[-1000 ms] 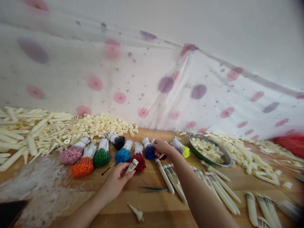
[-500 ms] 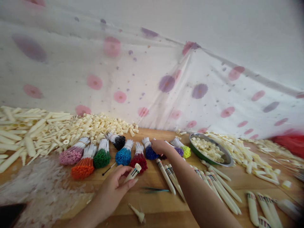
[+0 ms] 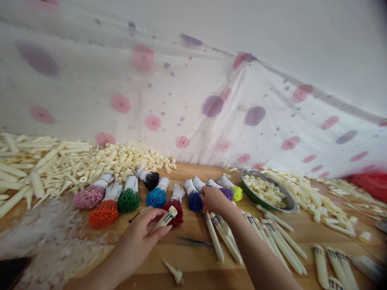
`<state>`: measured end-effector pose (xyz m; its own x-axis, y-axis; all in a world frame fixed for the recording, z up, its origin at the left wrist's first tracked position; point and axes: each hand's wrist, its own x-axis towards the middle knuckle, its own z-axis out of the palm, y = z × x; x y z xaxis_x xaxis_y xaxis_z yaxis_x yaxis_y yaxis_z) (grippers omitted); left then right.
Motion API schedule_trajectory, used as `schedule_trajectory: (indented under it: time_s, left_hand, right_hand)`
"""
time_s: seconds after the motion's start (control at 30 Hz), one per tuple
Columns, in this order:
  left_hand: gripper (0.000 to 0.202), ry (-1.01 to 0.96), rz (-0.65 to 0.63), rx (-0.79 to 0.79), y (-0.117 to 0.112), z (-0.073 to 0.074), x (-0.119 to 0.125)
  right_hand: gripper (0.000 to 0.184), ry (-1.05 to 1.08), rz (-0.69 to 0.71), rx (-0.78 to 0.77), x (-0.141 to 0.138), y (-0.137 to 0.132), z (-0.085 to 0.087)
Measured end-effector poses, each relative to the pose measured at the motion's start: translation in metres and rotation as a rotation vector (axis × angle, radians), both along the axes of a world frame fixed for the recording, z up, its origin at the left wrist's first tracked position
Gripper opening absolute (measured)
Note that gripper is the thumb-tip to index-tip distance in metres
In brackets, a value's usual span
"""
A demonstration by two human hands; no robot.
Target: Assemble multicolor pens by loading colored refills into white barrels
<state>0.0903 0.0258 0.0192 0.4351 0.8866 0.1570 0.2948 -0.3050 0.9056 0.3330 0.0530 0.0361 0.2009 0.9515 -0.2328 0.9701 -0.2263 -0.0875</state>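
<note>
My left hand [image 3: 142, 231] pinches a cream multi-colour pen top [image 3: 165, 218] with coloured sliders in its slots, its round end tilted up and right. Farther right, my right hand [image 3: 213, 199] reaches down with curled fingers onto a bundle of pen refills [image 3: 198, 183]. Only that bundle's white stems show; my hand hides its coloured ends and my fingertips. Dark blue refills [image 3: 194, 200] lie just left of it, and purple ones [image 3: 227, 193] just right. The dark red bundle [image 3: 177, 195] lies behind the pen top.
More bundles lie leftward, including light blue [image 3: 156, 197], green [image 3: 129, 199] and orange [image 3: 104, 213]. Assembled cream pens [image 3: 215, 237] lie by my right forearm. Tweezers [image 3: 195, 241] and a pointed cream piece [image 3: 173, 272] lie in front. A metal bowl [image 3: 294, 206] of small parts stands right.
My right hand has shifted slightly right and down, uncovering more of the white-stemmed bundle. The pens beside it have moved a little. My left hand has drifted slightly left, still holding the pen top.
</note>
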Motion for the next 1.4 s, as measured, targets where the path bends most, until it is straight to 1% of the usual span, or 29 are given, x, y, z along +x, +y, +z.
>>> schedule_trajectory:
  time_s: [0.13,0.27,0.33,0.4,0.5,0.57,0.6,0.7,0.77,0.87,0.9,0.97,1.07,1.17,1.23,1.33,1.4]
  left_hand:
    - [0.018,0.009,0.043,0.017,0.004,0.0,-0.003]
    - [0.028,0.02,0.198,0.038,0.019,-0.008,-0.009]
    - [0.032,0.01,0.244,0.034,0.029,-0.012,-0.01]
    - [0.03,-0.001,0.229,0.009,0.037,-0.017,-0.008]
    - [0.025,-0.034,0.15,-0.018,0.043,-0.023,0.005]
    - [0.023,-0.059,0.095,-0.019,0.043,-0.026,0.017]
    - [0.023,-0.072,0.064,-0.023,0.042,-0.027,0.023]
    - [0.021,-0.105,-0.015,-0.034,0.037,-0.028,0.036]
    - [0.02,-0.111,-0.035,-0.036,0.033,-0.027,0.038]
    - [0.019,-0.1,-0.035,-0.028,0.027,-0.021,0.029]
    - [0.018,-0.093,-0.028,-0.022,0.025,-0.018,0.023]
    - [0.016,-0.074,-0.008,-0.011,0.02,-0.012,0.008]
    - [0.016,-0.034,0.026,-0.011,0.015,-0.003,-0.017]
    - [0.016,-0.021,0.071,0.007,0.015,0.003,-0.04]
    - [0.019,-0.008,0.128,0.035,0.018,0.005,-0.052]
    - [0.024,0.031,0.212,0.132,0.023,0.009,-0.066]
    - [0.022,0.057,0.228,0.205,0.024,0.011,-0.072]
  right_hand:
    - [0.023,0.245,0.027,-0.043,0.003,-0.017,-0.008]
    - [0.015,0.34,0.046,0.047,0.005,-0.033,-0.006]
    - [0.017,0.366,0.057,0.108,0.004,-0.042,-0.001]
    - [0.02,0.401,0.067,0.179,0.0,-0.05,0.005]
    - [0.019,0.468,0.104,0.274,-0.012,-0.053,0.013]
    - [0.018,0.502,0.142,0.324,-0.025,-0.042,0.018]
    - [0.017,0.512,0.161,0.347,-0.032,-0.032,0.021]
    - [0.016,0.528,0.216,0.394,-0.059,0.013,0.028]
    - [0.019,0.53,0.272,0.382,-0.077,0.049,0.029]
    - [0.026,0.53,0.354,0.278,-0.098,0.091,0.026]
    - [0.027,0.525,0.371,0.241,-0.103,0.1,0.023]
    - [0.027,0.513,0.399,0.185,-0.109,0.106,0.017]
    - [0.027,0.496,0.432,0.143,-0.113,0.097,0.011]
    - [0.026,0.486,0.44,0.143,-0.112,0.076,0.012]
    - [0.023,0.488,0.407,0.193,-0.108,0.059,0.018]
    - [0.017,0.525,0.337,0.32,-0.096,0.026,0.03]
    - [0.016,0.571,0.347,0.368,-0.083,0.0,0.037]
